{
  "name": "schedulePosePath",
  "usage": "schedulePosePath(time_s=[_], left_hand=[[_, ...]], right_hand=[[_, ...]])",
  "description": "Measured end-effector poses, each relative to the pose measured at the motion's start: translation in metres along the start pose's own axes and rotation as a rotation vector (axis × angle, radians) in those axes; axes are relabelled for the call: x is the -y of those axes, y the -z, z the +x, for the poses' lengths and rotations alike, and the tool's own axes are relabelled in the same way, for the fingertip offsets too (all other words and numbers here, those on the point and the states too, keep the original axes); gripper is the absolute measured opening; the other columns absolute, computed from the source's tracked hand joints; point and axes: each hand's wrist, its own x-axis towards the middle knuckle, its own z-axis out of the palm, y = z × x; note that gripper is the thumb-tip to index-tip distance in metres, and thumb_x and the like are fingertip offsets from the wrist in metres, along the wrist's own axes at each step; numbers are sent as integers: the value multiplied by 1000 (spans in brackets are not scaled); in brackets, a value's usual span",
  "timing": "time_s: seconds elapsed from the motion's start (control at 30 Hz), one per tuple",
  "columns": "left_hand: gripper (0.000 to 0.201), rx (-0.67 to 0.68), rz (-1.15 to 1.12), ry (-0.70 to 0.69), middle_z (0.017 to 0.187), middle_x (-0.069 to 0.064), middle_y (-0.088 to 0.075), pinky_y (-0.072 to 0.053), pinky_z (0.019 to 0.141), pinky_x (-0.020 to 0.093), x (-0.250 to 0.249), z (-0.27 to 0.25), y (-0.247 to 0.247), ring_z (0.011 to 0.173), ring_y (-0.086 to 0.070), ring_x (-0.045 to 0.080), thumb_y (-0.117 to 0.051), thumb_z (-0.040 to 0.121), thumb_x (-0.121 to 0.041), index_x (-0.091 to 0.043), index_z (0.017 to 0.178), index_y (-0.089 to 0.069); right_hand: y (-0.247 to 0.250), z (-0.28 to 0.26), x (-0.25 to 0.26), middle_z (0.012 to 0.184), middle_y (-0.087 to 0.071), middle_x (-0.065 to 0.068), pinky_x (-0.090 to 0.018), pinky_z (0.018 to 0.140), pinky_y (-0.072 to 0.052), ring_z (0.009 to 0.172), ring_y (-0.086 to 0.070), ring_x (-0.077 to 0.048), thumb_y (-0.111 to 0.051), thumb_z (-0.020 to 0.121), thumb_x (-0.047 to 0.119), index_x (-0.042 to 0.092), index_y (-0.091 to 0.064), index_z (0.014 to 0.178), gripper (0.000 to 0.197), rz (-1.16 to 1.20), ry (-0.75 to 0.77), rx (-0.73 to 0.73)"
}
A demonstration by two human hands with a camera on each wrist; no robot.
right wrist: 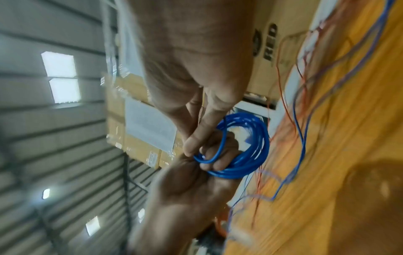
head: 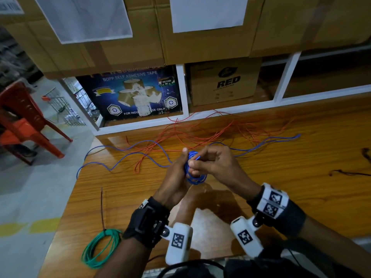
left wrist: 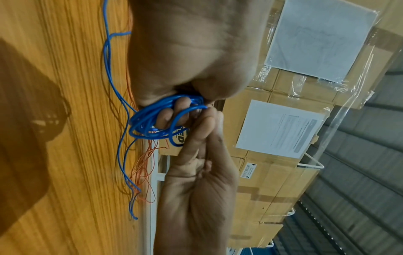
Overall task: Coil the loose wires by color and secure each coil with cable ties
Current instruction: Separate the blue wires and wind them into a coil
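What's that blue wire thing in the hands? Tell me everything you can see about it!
The thin blue plastic-coated wire is partly wound into a small round coil of many loops, held above the wooden table. The left hand grips the coil, fingers through its middle. The right hand pinches a strand at the coil's top. The rest is uncoiled: long wavy blue strands trail left and right across the table, crossing the loose orange-red wires. No cable tie shows on it.
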Motion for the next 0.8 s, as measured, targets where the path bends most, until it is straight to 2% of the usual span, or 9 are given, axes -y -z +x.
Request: schedulePosePath(time_s=[0.07, 0.17, 0.23, 0.27, 0.37, 0.47, 0.6, 0.67, 0.8], left_hand=[[52, 1, 21, -22, 66, 5, -65, -44, 51, 19, 0, -2, -4, 53, -54, 10, -38, 107, -43, -3, 102, -70], [51, -5, 78, -46, 64, 0, -57, -39, 52, 18, -2, -4, -8, 53, -51, 7, -36, 109, -38, 5, 114, -64], [53, 9, 88, -59, 69, -2, -38, -29, 54, 21, 0, -3, -6, 58, -36, 8, -42, 108, -41, 6, 125, -57], [48, -1, 78, -63, 71, -1, -34, -29, 55, 22, 2, -2, -5, 59, -33, 8, -44, 107, -41, 2, 122, -59], [36, -62, 97, -100, 69, -1, -27, -27, 50, 22, 3, -3, -10, 57, -26, 9, -43, 108, -38, -7, 99, -61], [34, -112, 206, -171, 67, 1, -19, -15, 53, 30, 7, -2, -17, 60, -15, 14, -41, 108, -39, -9, 102, -55], [50, -197, 259, -243, 61, 11, -42, -22, 54, 34, 18, 3, -23, 58, -39, 17, -39, 109, -41, -6, 78, -58], [54, -249, 280, -261, 70, 16, -52, -33, 59, 36, 24, 6, -22, 69, -49, 24, -41, 107, -45, -3, 81, -64], [52, -359, 342, -282, 63, 11, -37, -21, 55, 36, 32, 12, -24, 59, -32, 20, -43, 104, -47, -14, 64, -48]], right_hand=[[1, 0, -10, 82, -72, -7, -25, 60, -58, 64, -73, -20, -82, 84, 3, -3, -76, 91, 11, -278, 202, -87], [8, 2, -22, 87, -59, 1, -19, 63, -44, 72, -61, -15, -81, 88, 23, 11, -81, 96, 15, -712, 517, -183], [14, 6, -25, 87, -55, 2, -23, 66, -42, 78, -56, -17, -79, 90, 29, 13, -82, 96, 18, -798, 616, -233], [16, 7, -26, 87, -56, 2, -26, 67, -44, 80, -56, -18, -80, 89, 29, 13, -82, 96, 17, -794, 648, -253], [16, 7, -35, 91, -59, 0, -32, 71, -47, 85, -57, -21, -82, 87, 25, 12, -82, 97, 16, -756, 685, -298], [10, 6, -48, 99, -63, -5, -38, 77, -51, 93, -61, -24, -76, 93, 26, 11, -81, 105, 19, -705, 679, -332], [4, 8, -57, 108, -66, -4, -40, 87, -50, 101, -62, -24, -50, 107, 33, 11, -71, 115, 32, -791, 613, -295], [6, 7, -59, 104, -65, -3, -41, 81, -51, 94, -64, -22, -40, 108, 34, 10, -64, 113, 34, -783, 548, -213], [10, 13, -66, 76, -56, -4, -41, 58, -43, 65, -57, -27, -26, 111, 35, 17, -52, 95, 36, -867, 600, -249]])
